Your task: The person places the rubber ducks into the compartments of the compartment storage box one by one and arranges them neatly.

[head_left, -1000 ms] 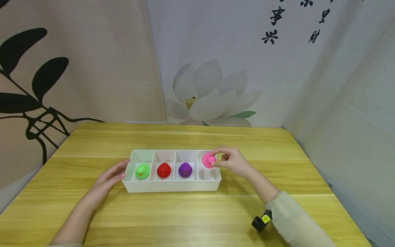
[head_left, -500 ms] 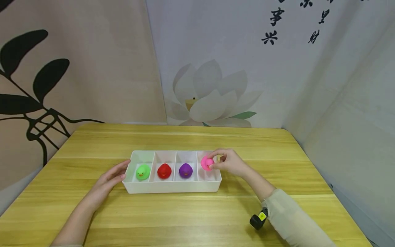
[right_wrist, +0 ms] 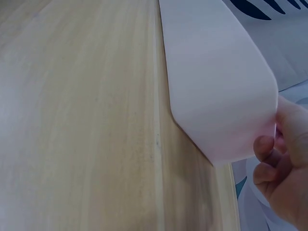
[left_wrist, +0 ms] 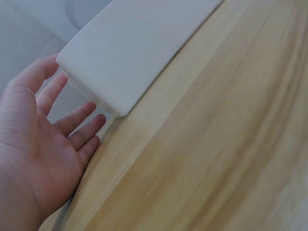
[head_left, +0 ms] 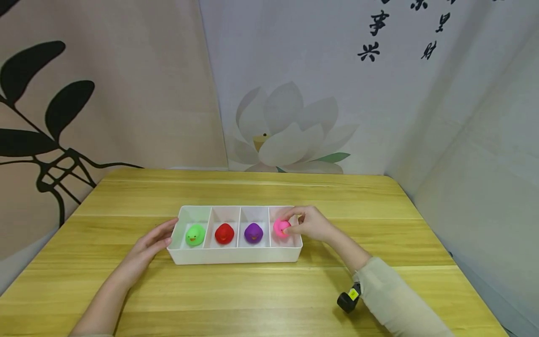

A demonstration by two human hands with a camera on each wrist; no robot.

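Note:
A white box (head_left: 236, 256) with a row of compartments stands on the table, holding a green toy duck (head_left: 195, 235), a red one (head_left: 224, 233) and a purple one (head_left: 253, 233), each in its own compartment. My right hand (head_left: 310, 224) reaches over the right end and pinches a pink toy duck (head_left: 280, 228) between thumb and fingers, inside the rightmost compartment. Against the box's left end rests my left hand (head_left: 147, 245), fingers fairly straight. The left wrist view shows its thumb at the box corner. In the right wrist view the box wall hides the pink duck.
The wooden table (head_left: 236, 304) extends around the box on all sides. A black wrist camera (head_left: 348, 298) hangs at the right sleeve, over the tabletop. Behind the table hangs a printed curtain (head_left: 294, 56).
My right hand has brought the pink duck slightly left and lower into the rightmost compartment. The left hand, the box and the other ducks have stayed put.

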